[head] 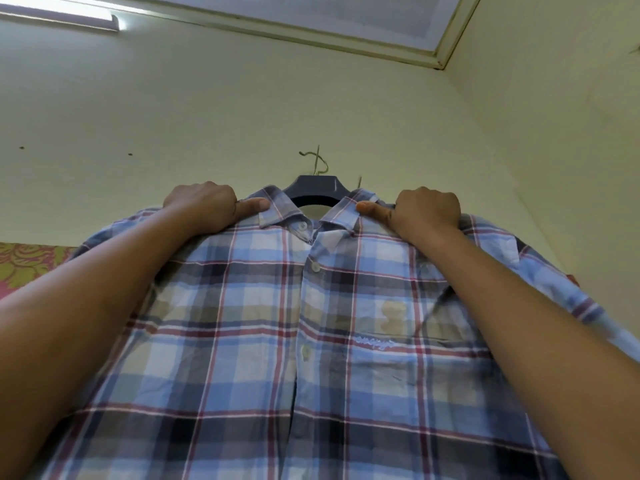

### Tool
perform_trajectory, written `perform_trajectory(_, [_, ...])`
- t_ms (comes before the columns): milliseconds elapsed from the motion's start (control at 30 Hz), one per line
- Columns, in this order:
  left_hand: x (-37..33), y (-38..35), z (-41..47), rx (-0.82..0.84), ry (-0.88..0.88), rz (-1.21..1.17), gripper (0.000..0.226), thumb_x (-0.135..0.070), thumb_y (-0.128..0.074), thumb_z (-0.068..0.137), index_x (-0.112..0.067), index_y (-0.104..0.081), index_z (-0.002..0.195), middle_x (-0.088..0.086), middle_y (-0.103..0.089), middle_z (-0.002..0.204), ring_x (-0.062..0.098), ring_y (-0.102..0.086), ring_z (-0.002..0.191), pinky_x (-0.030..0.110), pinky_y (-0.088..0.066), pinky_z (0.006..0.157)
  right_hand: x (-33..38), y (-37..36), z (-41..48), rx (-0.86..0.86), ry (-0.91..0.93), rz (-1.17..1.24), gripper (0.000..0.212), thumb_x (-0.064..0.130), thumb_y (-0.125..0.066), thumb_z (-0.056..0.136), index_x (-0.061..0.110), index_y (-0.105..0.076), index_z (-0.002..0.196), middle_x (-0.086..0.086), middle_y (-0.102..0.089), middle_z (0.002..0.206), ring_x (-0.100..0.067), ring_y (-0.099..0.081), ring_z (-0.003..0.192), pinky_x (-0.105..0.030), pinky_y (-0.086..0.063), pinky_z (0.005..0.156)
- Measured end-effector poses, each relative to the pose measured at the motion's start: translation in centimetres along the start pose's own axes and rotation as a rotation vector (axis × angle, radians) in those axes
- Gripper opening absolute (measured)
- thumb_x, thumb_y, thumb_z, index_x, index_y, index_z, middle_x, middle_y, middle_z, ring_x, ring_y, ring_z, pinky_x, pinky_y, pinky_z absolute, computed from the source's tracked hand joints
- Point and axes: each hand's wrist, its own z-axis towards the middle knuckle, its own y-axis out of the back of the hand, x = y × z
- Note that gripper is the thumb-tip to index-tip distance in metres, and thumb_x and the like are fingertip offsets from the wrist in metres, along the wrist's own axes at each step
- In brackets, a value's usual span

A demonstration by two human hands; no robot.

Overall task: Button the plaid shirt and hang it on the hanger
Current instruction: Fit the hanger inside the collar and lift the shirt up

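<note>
Plaid shirt (pixel 259 341): blue, white and dark red check. It hangs front-on against the far wall and fills the near lower half of the view.
Hanger (pixel 313 190): dark plastic. Its neck shows inside the open collar, and the rest is hidden under the cloth.
Hook (pixel 317 161): thin wire rising from the hanger's top to a small fixing on the wall. I cannot tell what kind of fixing it is.
Collar (pixel 277 211): spread apart at the top, with a pale button (pixel 303 226) showing on its left band.
Placket: lies closed at the two buttons below, the upper one (pixel 316 266) and the lower one (pixel 306 351). Nearer the camera a dark slit gapes between the two fronts.
Chest pocket (pixel 398 355): on the right front, with small stitched lettering along its top edge.
Left grip (pixel 204 206): fingers curled over the shirt's left shoulder just beside the collar. Its thumb (pixel 254 205) lies straight along the cloth, pointing right.
Right grip (pixel 427 211): fingers curled over the right shoulder in the same way. Its thumb (pixel 372 207) points left and touches the collar's edge.
Forearms: bare, reaching up from both near corners.
Wall (pixel 207 109): pale yellow-green.
Tube light (pixel 59 17): lit, far upper left.
Patterned cloth (pixel 24 261): pink and green, at the left edge.
</note>
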Motion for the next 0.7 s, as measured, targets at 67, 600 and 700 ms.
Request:
perform_trajectory(67, [0.0,-0.6,-0.4,0.014,0.014,-0.012,0.081,-0.079,-0.014,0.077,-0.012,-0.060,0.084,0.007,-0.053,0.083,0.026,-0.050,0.079,0.034,-0.037,0.066,0.0,-0.4,-0.3,0.008,0.009,-0.006,0.078,0.082,-0.019,0.075,0.011,-0.043,0.055,-0.005,-0.043,0.058,-0.019,-0.039,0.052,-0.025,-0.020,0.050])
perform_trajectory(600, [-0.7,-2.1,-4.3,-0.224,0.087,0.016,0.062,-0.064,-0.026,0.089,-0.012,-0.056,0.105,0.016,-0.063,0.108,0.032,-0.057,0.097,0.037,-0.032,0.073,1.0,-3.4,-4.0,-0.147,-0.015,0.025,0.073,0.065,-0.024,0.090,0.003,-0.051,0.119,-0.019,-0.056,0.116,-0.035,-0.056,0.098,-0.036,-0.032,0.072])
perform_trajectory(700, [-0.8,-2.5,-6.0,-0.247,0.090,-0.038,0.054,-0.054,-0.033,0.092,-0.010,-0.052,0.117,0.018,-0.059,0.117,0.033,-0.053,0.107,0.042,-0.033,0.090,1.4,-3.3,-4.9,-0.142,-0.040,0.075,0.073,0.065,-0.025,0.090,0.002,-0.054,0.114,-0.020,-0.059,0.113,-0.034,-0.054,0.101,-0.039,-0.034,0.085])
